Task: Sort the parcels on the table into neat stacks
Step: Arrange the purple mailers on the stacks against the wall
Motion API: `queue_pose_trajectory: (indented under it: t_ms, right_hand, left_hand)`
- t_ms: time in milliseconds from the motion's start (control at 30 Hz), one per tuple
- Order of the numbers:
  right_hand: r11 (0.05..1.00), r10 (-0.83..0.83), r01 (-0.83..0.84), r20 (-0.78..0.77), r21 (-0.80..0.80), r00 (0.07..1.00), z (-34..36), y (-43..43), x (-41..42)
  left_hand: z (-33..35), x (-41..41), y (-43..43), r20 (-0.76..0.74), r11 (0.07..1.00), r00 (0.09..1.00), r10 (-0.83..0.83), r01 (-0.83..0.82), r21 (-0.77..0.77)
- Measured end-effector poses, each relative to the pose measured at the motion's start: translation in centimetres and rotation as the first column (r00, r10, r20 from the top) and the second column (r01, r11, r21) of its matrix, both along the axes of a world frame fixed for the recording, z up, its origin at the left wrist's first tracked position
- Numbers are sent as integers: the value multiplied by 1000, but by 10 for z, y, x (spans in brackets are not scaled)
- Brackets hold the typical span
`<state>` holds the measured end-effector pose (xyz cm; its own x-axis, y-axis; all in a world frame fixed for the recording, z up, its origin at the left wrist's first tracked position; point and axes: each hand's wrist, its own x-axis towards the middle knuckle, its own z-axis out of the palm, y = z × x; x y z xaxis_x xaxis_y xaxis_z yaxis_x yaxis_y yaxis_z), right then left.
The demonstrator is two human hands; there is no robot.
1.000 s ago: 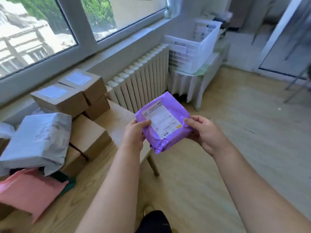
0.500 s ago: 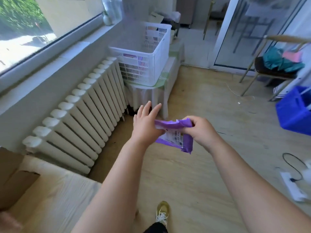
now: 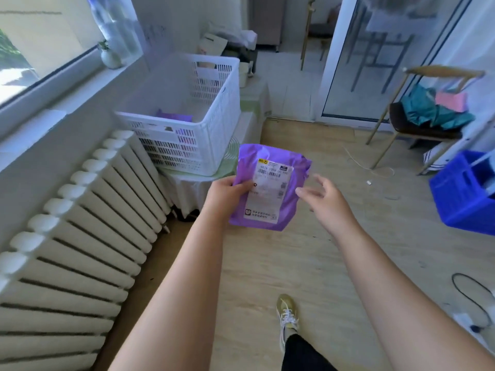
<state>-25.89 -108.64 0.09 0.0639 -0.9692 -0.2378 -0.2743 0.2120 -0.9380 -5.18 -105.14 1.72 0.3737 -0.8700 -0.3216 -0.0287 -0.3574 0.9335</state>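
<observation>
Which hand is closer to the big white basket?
Left. The left hand, gripping the purple parcel, is just in front of the white basket. The right hand hangs open on the parcel's other side, farther away.

Parcel [image 3: 174, 118] in basket [image 3: 187, 148], radiator [image 3: 80, 236] at left

Purple parcel [image 3: 270, 188], white barcoded label [image 3: 267, 192]; white slotted basket [image 3: 187, 135]; blue crate [image 3: 463, 194]; white ribbed radiator [image 3: 80, 236].

White basket [image 3: 187, 145] hides most of a purple item [image 3: 174, 119], perhaps a parcel; label [image 3: 267, 194] print unreadable.
</observation>
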Motion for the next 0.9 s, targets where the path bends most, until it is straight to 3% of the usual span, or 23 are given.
queue_pose_trajectory:
  t_ms: [100,267,500,733,900]
  right_hand:
    - [996,69,-70,23,57,997,2,-67,6]
    - [971,180,-197,129,135,975,4,-174,30]
    - [943,304,-317,123,104,945,2,-295,99]
    - [939,332,-334,40,84,942,-8,-426,186]
    - [910,411,-409,-32,65,911,-11,-499,254]
  left_hand:
    - [5,-5,-65,-155,987,975,159,-155,40]
    - [9,5,-150,-248,950,918,310,-308,49]
    - [-8,71,-255,-208,900,876,436,-422,109]
    - [-33,161,-361,-227,868,839,495,-466,170]
    - [-47,222,-426,-125,818,815,565,-536,208]
